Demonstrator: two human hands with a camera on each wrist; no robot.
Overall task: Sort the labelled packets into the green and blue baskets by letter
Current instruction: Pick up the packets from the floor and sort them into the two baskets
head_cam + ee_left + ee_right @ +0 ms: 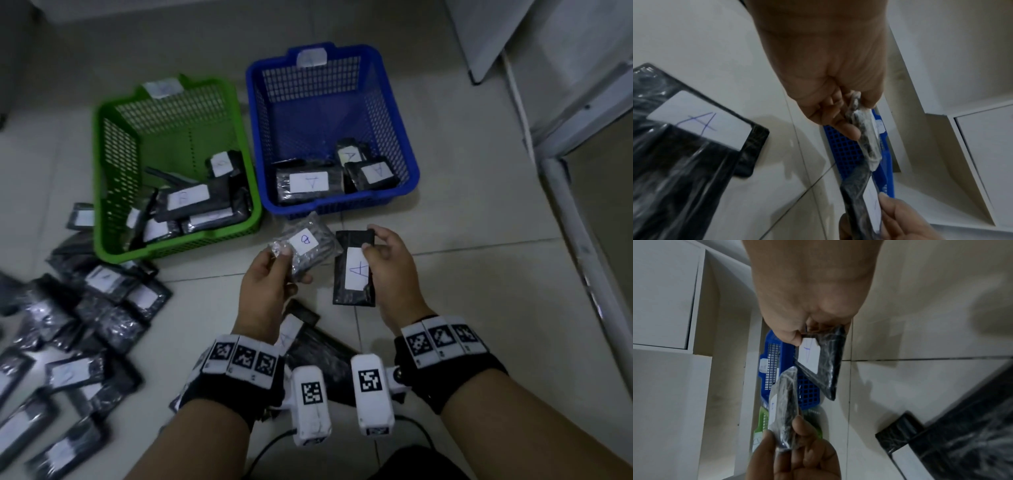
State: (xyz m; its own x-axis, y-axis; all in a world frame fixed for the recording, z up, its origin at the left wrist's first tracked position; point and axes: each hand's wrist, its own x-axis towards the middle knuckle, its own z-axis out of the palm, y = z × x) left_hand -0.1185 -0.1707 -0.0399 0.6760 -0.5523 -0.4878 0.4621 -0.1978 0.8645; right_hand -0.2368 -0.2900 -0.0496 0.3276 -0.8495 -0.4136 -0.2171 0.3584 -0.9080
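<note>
My left hand [274, 270] pinches a crinkly packet labelled B [305, 246], seen edge-on in the left wrist view as the B packet [865, 131]. My right hand [383, 260] grips a black packet labelled A [354, 270] by its right edge; the right wrist view shows this A packet [822, 360] too. Both packets hang above the floor just in front of the baskets. The green basket [116, 205] at left holds several B packets. The blue basket [407, 164] at right holds three A packets.
Several loose black packets [68, 325] lie scattered on the tiled floor at the left. Another packet [308, 339] lies on the floor beneath my wrists. A white cabinet [582, 102] and a metal frame [582, 240] stand along the right side.
</note>
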